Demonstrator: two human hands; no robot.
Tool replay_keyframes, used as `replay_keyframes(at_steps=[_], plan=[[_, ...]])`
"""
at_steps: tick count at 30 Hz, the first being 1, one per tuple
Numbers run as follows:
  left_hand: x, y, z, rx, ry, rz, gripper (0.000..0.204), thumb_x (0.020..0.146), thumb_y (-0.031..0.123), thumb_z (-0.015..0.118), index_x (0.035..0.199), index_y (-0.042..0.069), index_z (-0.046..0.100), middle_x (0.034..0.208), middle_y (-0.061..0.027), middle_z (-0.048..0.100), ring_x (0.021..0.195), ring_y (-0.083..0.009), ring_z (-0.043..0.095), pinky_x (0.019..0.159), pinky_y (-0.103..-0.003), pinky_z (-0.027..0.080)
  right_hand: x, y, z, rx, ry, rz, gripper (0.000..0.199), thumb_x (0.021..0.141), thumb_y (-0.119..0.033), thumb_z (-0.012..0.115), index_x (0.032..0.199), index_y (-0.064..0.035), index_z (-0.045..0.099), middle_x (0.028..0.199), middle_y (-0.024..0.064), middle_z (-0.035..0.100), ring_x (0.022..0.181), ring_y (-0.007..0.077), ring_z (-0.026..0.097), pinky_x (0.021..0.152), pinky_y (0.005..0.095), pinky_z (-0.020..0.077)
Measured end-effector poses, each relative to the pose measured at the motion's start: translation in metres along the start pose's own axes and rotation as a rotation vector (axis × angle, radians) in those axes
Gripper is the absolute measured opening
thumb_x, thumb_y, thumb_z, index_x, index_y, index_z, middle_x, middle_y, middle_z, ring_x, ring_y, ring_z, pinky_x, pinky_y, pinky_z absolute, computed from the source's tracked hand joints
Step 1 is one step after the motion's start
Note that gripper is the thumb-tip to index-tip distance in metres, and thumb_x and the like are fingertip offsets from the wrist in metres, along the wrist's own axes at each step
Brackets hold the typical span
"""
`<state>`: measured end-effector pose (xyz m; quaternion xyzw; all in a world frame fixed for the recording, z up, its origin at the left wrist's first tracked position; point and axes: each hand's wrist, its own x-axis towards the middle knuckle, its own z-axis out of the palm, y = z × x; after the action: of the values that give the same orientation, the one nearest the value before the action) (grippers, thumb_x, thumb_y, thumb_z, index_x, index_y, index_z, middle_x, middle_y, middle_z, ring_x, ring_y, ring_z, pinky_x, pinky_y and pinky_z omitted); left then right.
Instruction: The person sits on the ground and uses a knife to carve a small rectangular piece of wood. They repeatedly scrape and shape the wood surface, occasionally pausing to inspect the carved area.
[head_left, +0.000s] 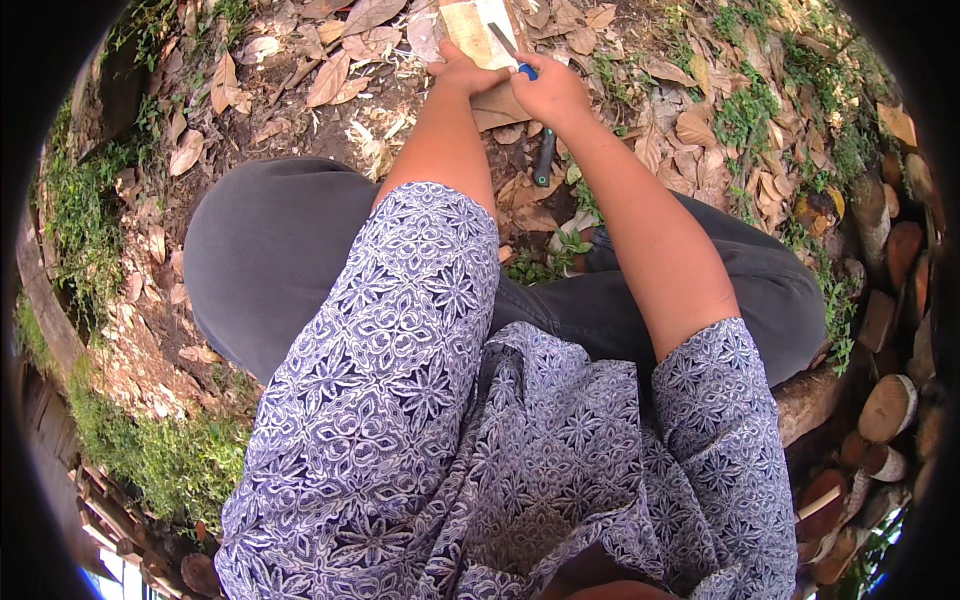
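Observation:
My right hand [552,94] is closed round the blue handle of a chisel [502,40]; its flat metal blade points up and left over a pale wooden board [470,38]. My left hand [462,74] lies across the near part of this board with its fingers spread. Its thumb stretches right, close to the chisel handle. The board's far end is cut off by the picture's top edge. Below my right hand, a tool with a black and green handle [545,158] lies on the ground; its other end is hidden.
Dry leaves [328,78] and pale wood shavings [378,140] litter the soil. My bent legs in dark trousers [270,250] flank the work area. Stacked logs [886,408] line the right side, and green plants [185,465] grow at the left.

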<state>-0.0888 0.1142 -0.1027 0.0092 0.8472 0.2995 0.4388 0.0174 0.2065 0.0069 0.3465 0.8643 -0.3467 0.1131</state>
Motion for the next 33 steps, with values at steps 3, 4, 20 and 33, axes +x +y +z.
replay_keyframes(at_steps=[3,4,20,33], plan=[[-0.002,-0.011,0.002,-0.010,0.075,0.121,0.150,0.054,0.065,0.087,0.153,0.004,-0.009,0.144,-0.0362,0.025,0.129,-0.0476,0.044,0.105,-0.046,0.045,-0.018,-0.002,0.002,0.009,0.008,0.007,0.049,0.083,-0.025,0.056,0.129,-0.0140,0.065,0.115,0.0180,0.069,0.105,0.0339,0.067,0.094,0.0407,0.0523],[-0.001,-0.013,0.004,-0.029,0.085,0.135,0.152,0.054,0.064,0.088,0.154,0.004,-0.009,0.145,-0.0368,0.025,0.129,-0.0487,0.044,0.106,-0.045,0.045,-0.021,-0.001,0.003,0.020,0.012,0.005,0.049,0.083,-0.024,0.055,0.129,-0.0139,0.065,0.115,0.0182,0.069,0.105,0.0340,0.067,0.094,0.0407,0.0524],[0.001,-0.010,0.008,-0.011,0.062,0.060,0.148,0.059,0.060,0.087,0.153,0.006,-0.014,0.145,-0.0347,0.018,0.129,-0.0468,0.044,0.105,-0.045,0.045,-0.039,-0.004,0.017,0.011,0.019,0.048,0.046,0.087,-0.022,0.054,0.132,-0.0141,0.063,0.121,0.0191,0.067,0.110,0.0348,0.065,0.098,0.0419,0.0512],[0.014,-0.013,0.009,0.036,0.039,0.024,0.139,0.064,0.060,0.084,0.152,0.008,-0.011,0.142,-0.0320,0.023,0.128,-0.0459,0.044,0.102,-0.047,0.046,-0.027,0.000,0.032,0.052,0.073,0.022,0.044,0.088,-0.020,0.056,0.131,-0.0134,0.063,0.118,0.0188,0.068,0.107,0.0349,0.066,0.093,0.0426,0.0533]])
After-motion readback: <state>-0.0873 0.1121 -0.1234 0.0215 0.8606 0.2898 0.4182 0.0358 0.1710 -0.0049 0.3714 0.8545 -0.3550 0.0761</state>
